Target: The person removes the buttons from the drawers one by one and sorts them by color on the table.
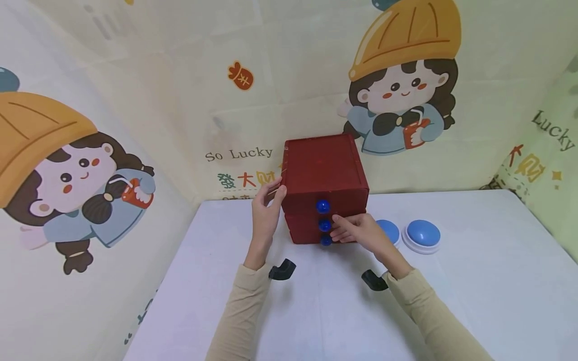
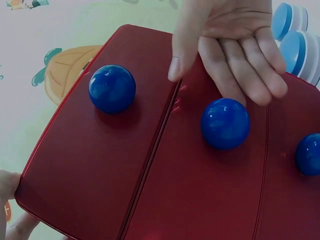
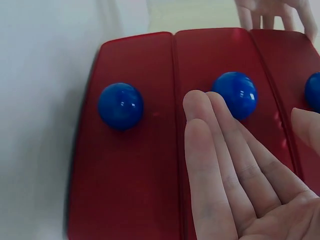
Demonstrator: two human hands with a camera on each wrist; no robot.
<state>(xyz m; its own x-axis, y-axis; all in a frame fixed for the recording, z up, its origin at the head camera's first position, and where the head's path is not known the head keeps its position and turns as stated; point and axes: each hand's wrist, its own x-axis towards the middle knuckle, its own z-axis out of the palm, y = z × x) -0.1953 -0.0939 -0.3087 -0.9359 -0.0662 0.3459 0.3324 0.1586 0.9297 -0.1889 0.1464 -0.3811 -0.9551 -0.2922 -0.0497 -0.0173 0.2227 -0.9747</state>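
Observation:
A dark red drawer box point(image 1: 320, 163) stands on the white table, its three drawers shut. Each front carries a round blue knob: top point(image 1: 323, 206), middle point(image 1: 324, 225) and bottom point(image 1: 326, 240). My left hand point(image 1: 265, 213) rests along the box's upper left side, fingers extended; in the left wrist view only its fingertips point(image 2: 9, 185) show at the box's edge. In front of the drawers is my right hand point(image 1: 361, 231), palm facing left. Its straight fingers point(image 3: 235, 175) reach beside the middle knob, overlapping it in the right wrist view, and the thumb stands apart. Contact with the knob is unclear.
Two blue dome buttons on white bases, a nearer one point(image 1: 423, 234) and one partly behind the right hand point(image 1: 388, 231), sit right of the box. A cartoon-printed cloth point(image 1: 180, 125) hangs behind the table. Black curved pieces point(image 1: 282, 269) stick out at both wrists.

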